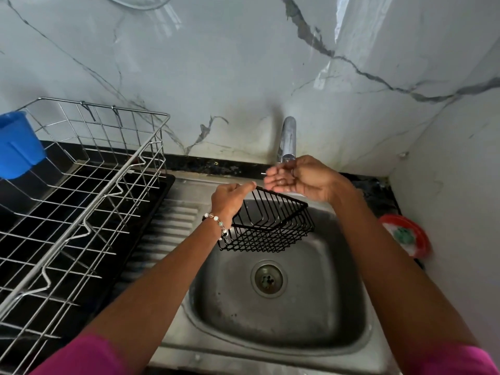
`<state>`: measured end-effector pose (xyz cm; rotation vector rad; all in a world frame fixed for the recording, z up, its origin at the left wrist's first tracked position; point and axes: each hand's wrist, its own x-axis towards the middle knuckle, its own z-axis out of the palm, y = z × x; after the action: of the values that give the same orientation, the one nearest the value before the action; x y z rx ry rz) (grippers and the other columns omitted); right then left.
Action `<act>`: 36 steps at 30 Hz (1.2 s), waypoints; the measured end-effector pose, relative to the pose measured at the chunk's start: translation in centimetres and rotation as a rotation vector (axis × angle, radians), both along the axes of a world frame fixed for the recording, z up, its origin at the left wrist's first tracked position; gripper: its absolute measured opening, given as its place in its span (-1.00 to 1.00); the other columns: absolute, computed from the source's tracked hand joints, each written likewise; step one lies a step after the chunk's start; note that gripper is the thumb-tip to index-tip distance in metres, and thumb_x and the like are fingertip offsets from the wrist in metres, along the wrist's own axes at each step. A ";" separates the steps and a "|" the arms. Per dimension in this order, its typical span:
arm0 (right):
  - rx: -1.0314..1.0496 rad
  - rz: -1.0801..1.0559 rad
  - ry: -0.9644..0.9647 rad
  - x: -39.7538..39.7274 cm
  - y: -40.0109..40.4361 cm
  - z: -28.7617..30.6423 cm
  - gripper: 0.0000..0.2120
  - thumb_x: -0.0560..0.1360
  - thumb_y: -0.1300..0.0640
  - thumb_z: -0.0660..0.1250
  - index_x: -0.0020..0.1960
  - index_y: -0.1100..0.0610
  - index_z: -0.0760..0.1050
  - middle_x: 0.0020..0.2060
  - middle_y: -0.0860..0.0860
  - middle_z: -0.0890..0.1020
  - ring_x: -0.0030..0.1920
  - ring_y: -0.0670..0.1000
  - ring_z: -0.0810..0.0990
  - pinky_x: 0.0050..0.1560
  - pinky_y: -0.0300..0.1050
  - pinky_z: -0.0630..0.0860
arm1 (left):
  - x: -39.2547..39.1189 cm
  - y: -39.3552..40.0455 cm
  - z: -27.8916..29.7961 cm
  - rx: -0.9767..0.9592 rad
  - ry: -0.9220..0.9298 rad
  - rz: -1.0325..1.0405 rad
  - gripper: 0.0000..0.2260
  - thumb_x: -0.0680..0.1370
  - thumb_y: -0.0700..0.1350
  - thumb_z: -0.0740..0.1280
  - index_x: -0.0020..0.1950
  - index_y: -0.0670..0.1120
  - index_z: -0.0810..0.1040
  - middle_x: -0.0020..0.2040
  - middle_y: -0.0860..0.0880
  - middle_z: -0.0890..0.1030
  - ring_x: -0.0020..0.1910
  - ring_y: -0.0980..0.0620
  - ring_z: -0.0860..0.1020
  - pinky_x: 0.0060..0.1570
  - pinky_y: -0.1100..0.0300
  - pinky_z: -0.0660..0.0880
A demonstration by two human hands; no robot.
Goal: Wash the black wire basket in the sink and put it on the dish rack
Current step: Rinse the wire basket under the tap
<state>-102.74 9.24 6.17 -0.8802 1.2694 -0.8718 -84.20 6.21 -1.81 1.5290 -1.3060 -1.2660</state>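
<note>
The dish rack [81, 201] stands on the dark surface at far left, well apart from the work. Next, the left hand [230, 198] pinches the near-left rim of the black wire basket [270, 226], fingers curled on the top wire, holding it tilted above the sink [338, 307] bowl with its long axis running from that hand out to the right. Just above the basket's far rim, the right hand [295, 177] is cupped under the tap [288, 139], fingers loosely apart and holding nothing. The right hand looks nearer to rub the wires.
</note>
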 end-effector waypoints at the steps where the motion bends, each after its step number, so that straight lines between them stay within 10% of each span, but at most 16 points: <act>1: 0.032 0.011 0.098 -0.1 0.0 0.1 -0.76 0.57 0.44 0.11 0.13 0.44 0.50 0.01 0.31 0.64 0.00 0.19 0.68 0.00 -0.03 0.63 | 0.1 0.0 0.2 -0.001 0.009 0.011 -0.53 0.39 0.05 0.49 -0.53 0.00 0.26 -0.62 0.14 0.22 -0.53 0.11 0.20 -0.32 0.20 0.30; 4: 0.067 0.030 0.410 -0.6 -0.1 0.2 -0.76 0.55 0.46 0.10 0.09 0.45 0.51 0.01 0.34 0.61 -0.02 0.21 0.67 0.00 0.01 0.62 | 0.6 -0.4 0.8 0.007 0.034 0.048 -0.53 0.38 0.07 0.49 -0.53 0.01 0.25 -0.56 0.10 0.26 -0.45 0.08 0.27 -0.20 0.19 0.41; 17: 0.046 0.041 0.194 -0.2 -0.2 1.1 -0.72 0.57 0.47 0.06 0.14 0.42 0.51 0.02 0.33 0.62 0.04 0.20 0.66 0.11 0.05 0.59 | 1.2 -0.7 1.7 0.063 0.082 0.111 -0.63 0.39 0.08 0.46 -0.43 0.00 0.33 -0.29 -0.03 0.43 -0.30 0.08 0.38 -0.23 0.23 0.34; 22: 0.050 0.037 0.539 -0.5 0.2 0.3 -0.77 0.55 0.44 0.13 0.11 0.41 0.52 0.04 0.33 0.60 0.03 0.23 0.64 0.03 -0.01 0.60 | 2.0 -0.8 1.7 0.132 0.132 0.082 -0.74 0.45 0.10 0.40 -0.20 -0.06 0.45 -0.26 0.02 0.40 -0.30 0.11 0.35 -0.21 0.21 0.33; 27: 0.020 0.086 0.145 -0.6 0.6 0.8 -0.67 0.54 0.52 0.05 0.14 0.38 0.53 0.03 0.29 0.64 0.06 0.18 0.66 0.11 0.04 0.59 | 2.5 -0.7 1.9 0.195 0.189 0.094 -0.76 0.48 0.09 0.37 -0.20 -0.05 0.44 -0.23 0.03 0.44 -0.21 0.10 0.40 0.06 0.10 0.33; 32: -0.087 0.004 0.488 -1.4 0.9 -0.9 -0.77 0.53 0.37 0.27 0.14 0.22 0.55 0.16 0.22 0.59 0.19 0.15 0.58 0.21 0.03 0.52 | 2.4 -0.6 2.5 0.180 0.188 0.076 -0.63 0.47 0.09 0.37 -0.39 0.02 0.25 -0.31 0.00 0.36 -0.25 0.03 0.36 -0.01 0.10 0.36; 36: -0.122 0.369 0.810 -2.3 2.5 -2.5 -0.25 0.36 0.04 0.50 0.47 -0.05 0.26 0.48 0.04 0.25 0.47 0.12 0.19 0.41 0.15 0.12 | 3.3 -0.6 2.2 0.244 0.235 0.082 -0.70 0.46 0.09 0.37 -0.35 0.00 0.36 -0.24 0.01 0.42 -0.21 0.06 0.39 0.02 0.09 0.40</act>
<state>-105.04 11.73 3.62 -1.6005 1.6617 -0.2846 -80.93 5.65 0.39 1.5261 -0.9574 -1.5438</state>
